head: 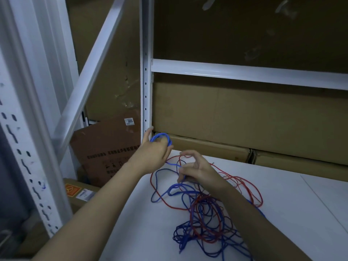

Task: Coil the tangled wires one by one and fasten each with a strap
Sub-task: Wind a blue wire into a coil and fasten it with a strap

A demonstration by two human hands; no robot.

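Note:
A tangle of blue wire [195, 234] and red wire [244, 187] lies on the white table [293, 219]. My left hand [153, 153] is raised over the table's far left corner and holds a small blue coil [160, 137] looped around its fingers. From that coil a blue strand runs down to my right hand [195, 169], which pinches it between thumb and fingers just above the tangle. No strap is visible.
A white metal shelf post [146, 81] and crossbar [244, 73] stand behind the table, with cardboard boxes [235, 113] stacked against it. A leaning brown box [105, 147] and a white perforated rack upright [24, 157] are to the left.

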